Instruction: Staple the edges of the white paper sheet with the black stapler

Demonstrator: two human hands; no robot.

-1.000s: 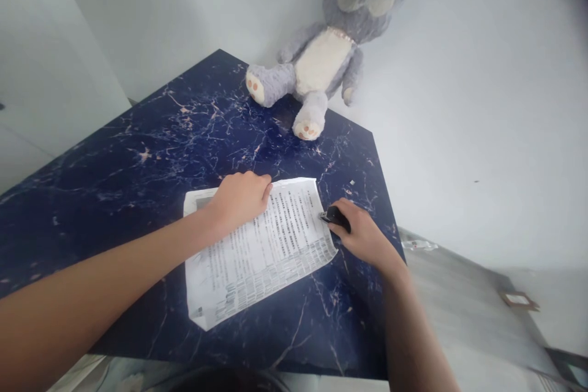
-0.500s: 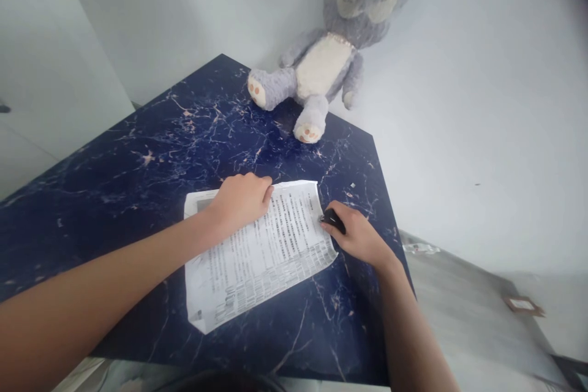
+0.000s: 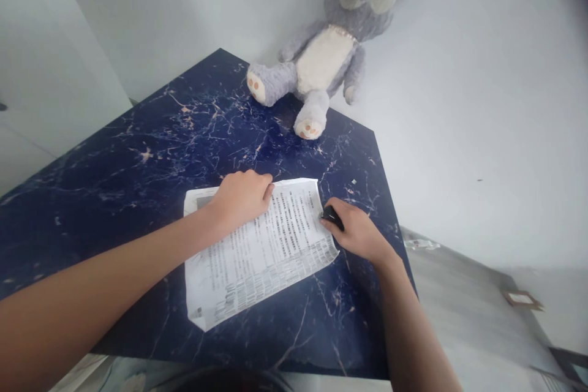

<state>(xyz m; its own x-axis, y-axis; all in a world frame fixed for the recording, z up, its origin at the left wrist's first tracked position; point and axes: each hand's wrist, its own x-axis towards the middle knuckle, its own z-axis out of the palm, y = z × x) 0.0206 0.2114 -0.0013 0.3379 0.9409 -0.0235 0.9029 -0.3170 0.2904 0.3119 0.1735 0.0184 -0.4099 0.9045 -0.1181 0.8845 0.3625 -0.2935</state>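
Observation:
Printed paper sheets (image 3: 257, 257) lie on the dark blue marbled table, turned sideways, with some edges and corners curled up. My left hand (image 3: 243, 196) rests across their far edge, fingers curled and closed over the paper; its fingertips are partly hidden. In my right hand (image 3: 356, 229) is a small black stapler (image 3: 331, 217), fingers wrapped round it. The stapler's metal front end is at the right edge of the sheets; whether the paper sits between its jaws I cannot tell.
A large grey plush toy (image 3: 321, 61) sits at the table's far corner against the wall. A tiny light-coloured piece (image 3: 353, 182) lies on the table (image 3: 197, 141) beyond my right hand. To the right, a brown-framed item (image 3: 522, 299) lies on a lower grey surface.
The view has shifted very slightly. Both hands, the paper and the stapler keep practically the same positions.

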